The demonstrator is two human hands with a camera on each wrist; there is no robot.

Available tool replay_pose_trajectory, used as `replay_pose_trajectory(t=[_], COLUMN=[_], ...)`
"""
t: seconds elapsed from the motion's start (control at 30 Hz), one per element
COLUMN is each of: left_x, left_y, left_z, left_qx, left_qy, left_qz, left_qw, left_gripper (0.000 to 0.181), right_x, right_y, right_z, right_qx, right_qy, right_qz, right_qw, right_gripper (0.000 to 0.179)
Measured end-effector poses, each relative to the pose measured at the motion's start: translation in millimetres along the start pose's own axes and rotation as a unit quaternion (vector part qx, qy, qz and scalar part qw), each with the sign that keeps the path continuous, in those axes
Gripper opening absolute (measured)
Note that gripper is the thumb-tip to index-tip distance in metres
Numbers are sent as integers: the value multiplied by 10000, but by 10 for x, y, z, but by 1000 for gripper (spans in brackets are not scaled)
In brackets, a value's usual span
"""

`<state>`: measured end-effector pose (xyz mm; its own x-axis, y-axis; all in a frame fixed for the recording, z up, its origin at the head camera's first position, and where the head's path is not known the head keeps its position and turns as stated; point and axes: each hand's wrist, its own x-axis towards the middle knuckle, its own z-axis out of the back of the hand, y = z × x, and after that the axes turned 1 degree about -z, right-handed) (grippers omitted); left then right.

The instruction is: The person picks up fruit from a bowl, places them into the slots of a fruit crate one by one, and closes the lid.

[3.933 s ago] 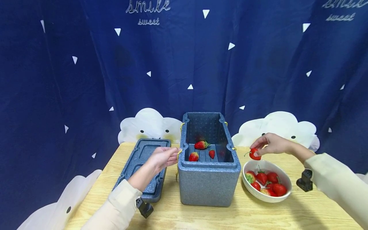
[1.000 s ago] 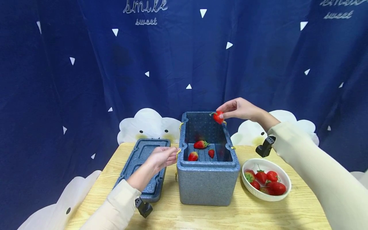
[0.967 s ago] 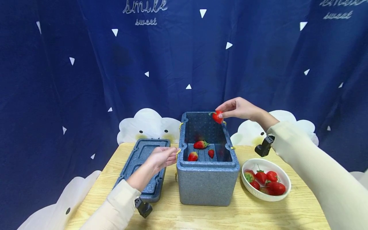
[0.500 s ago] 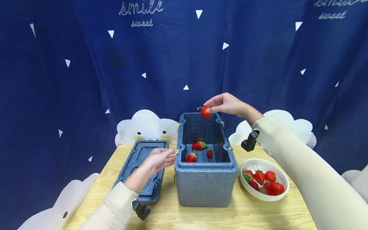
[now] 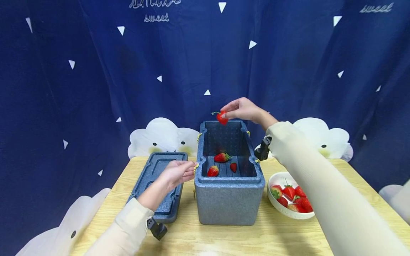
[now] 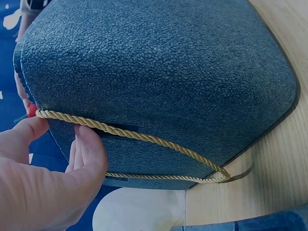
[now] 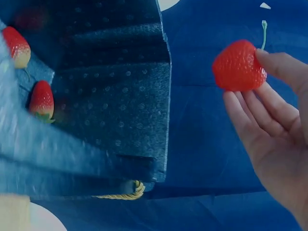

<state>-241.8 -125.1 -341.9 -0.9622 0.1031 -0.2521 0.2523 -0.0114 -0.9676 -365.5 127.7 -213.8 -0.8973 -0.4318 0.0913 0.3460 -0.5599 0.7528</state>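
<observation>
My right hand (image 5: 244, 109) pinches a red strawberry (image 5: 221, 117) by its body, thumb against fingers, above the far end of the grey-blue foam box (image 5: 229, 204). In the right wrist view the strawberry (image 7: 238, 67) shows its green stem pointing up. My left hand (image 5: 176, 174) touches the box's left side by a twisted yellow rope (image 6: 159, 140). Its fingers look fairly straight; the left wrist view has the fingertips (image 6: 86, 137) just below the rope. Three strawberries lie on the box floor, one large (image 5: 221, 157), one pale-tipped (image 5: 213, 171), one small (image 5: 233, 167).
A white bowl (image 5: 273, 205) with several strawberries stands right of the box, partly covered by my right sleeve. The box's lid (image 5: 166, 209) lies on the wooden table (image 5: 205, 240) at the left, partly behind my left arm. A dark blue curtain (image 5: 179, 53) hangs behind.
My right hand has carried the strawberry from over the bowl, leftward and up, to above the box's far end. The left hand has stayed at the box's side.
</observation>
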Motion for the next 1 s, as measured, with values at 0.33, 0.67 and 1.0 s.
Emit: replay_pose_trajectory(t=[0.33, 0.67, 1.0], left_x=[4, 7, -3], left_y=[22, 16, 19], left_z=[-7, -32, -2], left_qx=[71, 118, 95], left_qy=[-90, -91, -181], left_qz=[46, 43, 35], left_qw=[9999, 9999, 9998], left_gripper=[41, 42, 43], right_x=[125, 143, 157], right_y=[-81, -84, 47], right_z=[-170, -316, -410], right_qx=[266, -933, -1995], right_qy=[-151, 67, -91], right_qz=[-345, -653, -950], right_qw=[9989, 9935, 9752], right_gripper=[34, 30, 32])
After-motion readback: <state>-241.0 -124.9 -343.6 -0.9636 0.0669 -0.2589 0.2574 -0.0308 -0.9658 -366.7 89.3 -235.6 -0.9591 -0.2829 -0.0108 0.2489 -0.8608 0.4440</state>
